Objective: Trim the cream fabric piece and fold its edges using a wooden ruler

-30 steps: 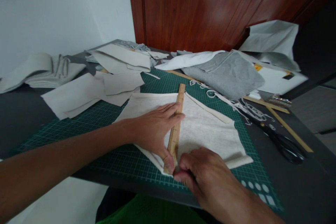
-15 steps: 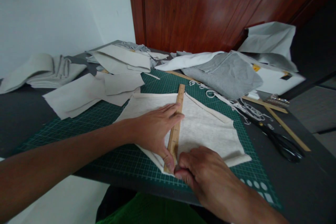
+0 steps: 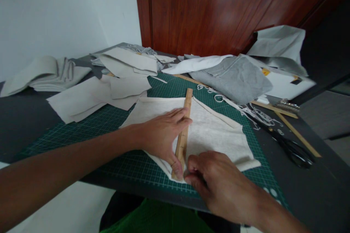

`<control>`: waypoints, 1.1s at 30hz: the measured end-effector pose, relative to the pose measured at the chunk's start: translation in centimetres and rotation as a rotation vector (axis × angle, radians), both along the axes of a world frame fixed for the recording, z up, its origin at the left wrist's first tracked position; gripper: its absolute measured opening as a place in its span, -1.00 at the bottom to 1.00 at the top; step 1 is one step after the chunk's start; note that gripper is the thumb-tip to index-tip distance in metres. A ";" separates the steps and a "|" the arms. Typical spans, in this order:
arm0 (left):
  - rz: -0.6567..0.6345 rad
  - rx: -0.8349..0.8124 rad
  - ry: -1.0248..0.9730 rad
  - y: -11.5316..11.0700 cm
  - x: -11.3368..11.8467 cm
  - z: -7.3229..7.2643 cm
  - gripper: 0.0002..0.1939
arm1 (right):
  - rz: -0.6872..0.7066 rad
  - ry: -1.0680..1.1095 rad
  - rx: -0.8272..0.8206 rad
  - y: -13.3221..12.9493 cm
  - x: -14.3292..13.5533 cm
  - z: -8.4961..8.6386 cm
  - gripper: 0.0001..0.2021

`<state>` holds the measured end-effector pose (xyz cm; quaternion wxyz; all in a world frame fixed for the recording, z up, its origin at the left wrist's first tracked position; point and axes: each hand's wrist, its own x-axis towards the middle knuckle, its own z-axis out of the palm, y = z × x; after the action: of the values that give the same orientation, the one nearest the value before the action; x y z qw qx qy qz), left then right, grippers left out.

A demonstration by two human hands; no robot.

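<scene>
A piece of cream fabric (image 3: 216, 134) with folded edges lies spread out on the green cutting mat (image 3: 106, 131). Across its middle, running away from me, rests a wooden ruler (image 3: 188, 98). My left hand (image 3: 164, 134) presses on the ruler and the fabric, fingers spread, its thumb near the ruler's close end. Beside that end, at the fabric's near edge, is my right hand (image 3: 213, 171). Its fingers are closed in a pinch, and whatever is between them is hidden.
Black-handled scissors (image 3: 295, 151) lie at the right, near loose white strings (image 3: 261, 114) and more wooden strips (image 3: 299, 134). Cut fabric pieces (image 3: 79, 98) and a folded stack (image 3: 51, 74) are at the left. Grey cloth (image 3: 235, 76) lies at the back.
My right hand has shifted slightly right, a little away from the ruler's near end. My left hand stays pressed on the ruler. The camera view has moved slightly.
</scene>
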<state>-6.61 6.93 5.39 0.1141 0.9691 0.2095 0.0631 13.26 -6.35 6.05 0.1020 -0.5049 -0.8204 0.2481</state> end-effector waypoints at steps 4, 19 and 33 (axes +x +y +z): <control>0.007 0.007 0.011 -0.2 0.0 -0.1 0.44 | -0.005 0.000 0.004 -0.1 0.0 -0.1 -0.91; 0.014 0.001 0.025 -1.0 -0.2 0.1 0.48 | 0.002 0.026 0.024 -0.2 0.0 -0.3 -0.90; -0.013 0.018 -0.066 -1.4 -0.5 -0.4 0.38 | -0.015 0.019 0.006 -0.1 0.0 -0.5 -0.89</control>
<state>-7.11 5.54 4.96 0.1125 0.9688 0.1987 0.0963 13.22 -6.49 5.50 0.1132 -0.5083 -0.8164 0.2498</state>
